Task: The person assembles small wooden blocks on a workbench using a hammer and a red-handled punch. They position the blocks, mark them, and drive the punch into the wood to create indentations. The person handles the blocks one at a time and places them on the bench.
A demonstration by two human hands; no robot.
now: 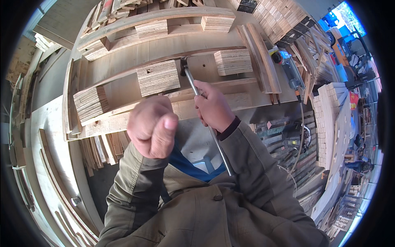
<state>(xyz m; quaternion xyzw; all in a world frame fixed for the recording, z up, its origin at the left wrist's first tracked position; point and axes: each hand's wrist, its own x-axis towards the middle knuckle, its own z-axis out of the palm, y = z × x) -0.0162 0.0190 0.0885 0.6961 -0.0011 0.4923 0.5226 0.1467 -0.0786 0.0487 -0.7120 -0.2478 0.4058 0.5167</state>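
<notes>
My right hand [217, 109] is wrapped round the metal handle of a hammer [190, 78]. Its dark head rests beside the middle wooden block [158, 78], and the handle's end points back toward my jacket. Raised closer to me, my left hand [152, 127] is closed with the thumb along the front; whether anything sits inside its fingers is hidden. Under both hands lies a wooden frame, where a long board [123, 113] runs along the near side of a row of blocks. A left block [90, 101] and a right block [233, 62] stand in the same row.
Beyond is another row of blocks between long boards [164, 18]. Two loose planks [263, 61] lie at the table's right, near a power tool [291, 72] with a hose [303, 131]. Stacked blocks [279, 18] stand far right; wood strips [101, 150] sit below the near edge.
</notes>
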